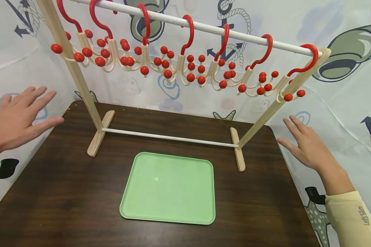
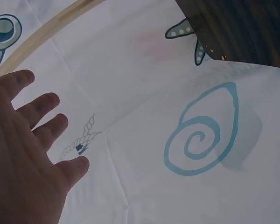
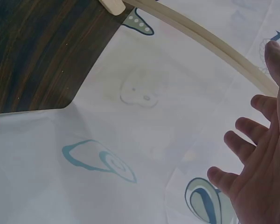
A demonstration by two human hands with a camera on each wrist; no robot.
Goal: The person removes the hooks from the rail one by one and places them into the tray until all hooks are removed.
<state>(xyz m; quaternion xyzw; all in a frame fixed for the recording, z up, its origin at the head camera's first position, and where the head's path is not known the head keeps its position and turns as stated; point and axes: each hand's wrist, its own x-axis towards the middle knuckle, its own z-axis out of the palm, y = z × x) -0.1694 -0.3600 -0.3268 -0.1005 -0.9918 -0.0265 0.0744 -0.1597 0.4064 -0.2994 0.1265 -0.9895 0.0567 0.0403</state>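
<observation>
My left hand (image 1: 23, 118) hovers at the left with its fingers spread, holding nothing; the rack's left wooden post (image 1: 77, 75) is nearest to it. On the other side my right hand (image 1: 307, 144) is held out beside the right wooden post (image 1: 272, 109), its fingers extended and touching nothing. Between them stands a rack with a white top rod (image 1: 204, 26). Several red-hooked hangers (image 1: 189, 34) hang along that rod, each with pale curved prongs tipped by red balls. Both wrist views show the left hand (image 2: 32, 140) and right hand (image 3: 261, 154) bare of any object.
A green tray (image 1: 170, 188) lies flat on the dark wooden table (image 1: 58, 206) in front of the rack. A white lower rod (image 1: 170, 138) joins the rack's two wooden feet (image 1: 100, 133). Printed white cloth (image 1: 185, 92) hangs behind and at both sides.
</observation>
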